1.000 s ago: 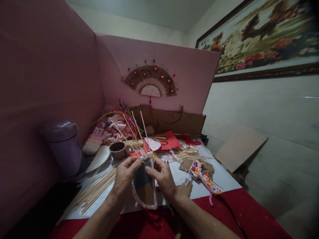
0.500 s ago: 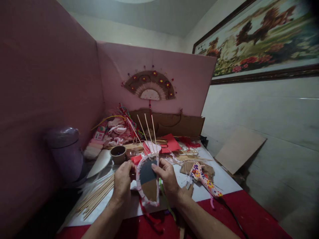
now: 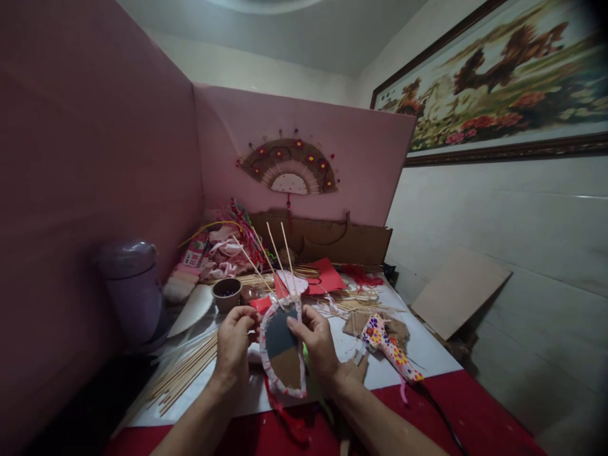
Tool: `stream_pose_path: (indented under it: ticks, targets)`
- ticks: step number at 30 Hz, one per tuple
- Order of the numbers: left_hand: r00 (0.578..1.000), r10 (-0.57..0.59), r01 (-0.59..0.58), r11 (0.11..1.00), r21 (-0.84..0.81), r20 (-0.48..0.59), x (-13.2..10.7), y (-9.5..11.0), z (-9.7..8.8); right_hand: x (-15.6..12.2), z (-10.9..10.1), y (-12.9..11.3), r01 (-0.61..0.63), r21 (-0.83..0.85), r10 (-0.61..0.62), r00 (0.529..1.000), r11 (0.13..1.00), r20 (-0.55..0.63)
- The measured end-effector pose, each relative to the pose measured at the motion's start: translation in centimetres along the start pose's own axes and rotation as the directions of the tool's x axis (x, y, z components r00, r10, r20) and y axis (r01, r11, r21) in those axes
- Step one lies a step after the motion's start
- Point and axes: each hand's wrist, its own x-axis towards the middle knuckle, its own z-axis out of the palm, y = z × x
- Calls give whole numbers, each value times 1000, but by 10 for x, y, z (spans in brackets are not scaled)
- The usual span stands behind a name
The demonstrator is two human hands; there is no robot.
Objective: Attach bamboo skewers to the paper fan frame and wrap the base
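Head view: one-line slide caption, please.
Right hand holds a pale-rimmed grey-and-brown half-oval cardboard piece with thin wooden sticks; left hand beside it.

- The left hand [image 3: 235, 345] has left the top edge of the panel [image 3: 285, 367], which it pinched a second ago. It is now just beside the left edge, fingertips bent together; whether they touch the panel can't be made out.
- The panel's top and left rim [image 3: 265, 348] now show clear of that hand, and more of the dark patch [image 3: 282, 332] shows.
- The sticks [image 3: 277, 253] lean a little farther left than half a second ago.
- The red ribbon [image 3: 286, 418] below shows a longer stretch than a second ago.
- The view has tipped up, bringing in a ceiling light [image 3: 280, 6].
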Motion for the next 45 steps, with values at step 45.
stream_pose_path:
  ticks: [45]
  targets:
    - [996,-15,11,999,47,86,0,-2,2,24,-24,-5,231,13,-201,875,973,-441]
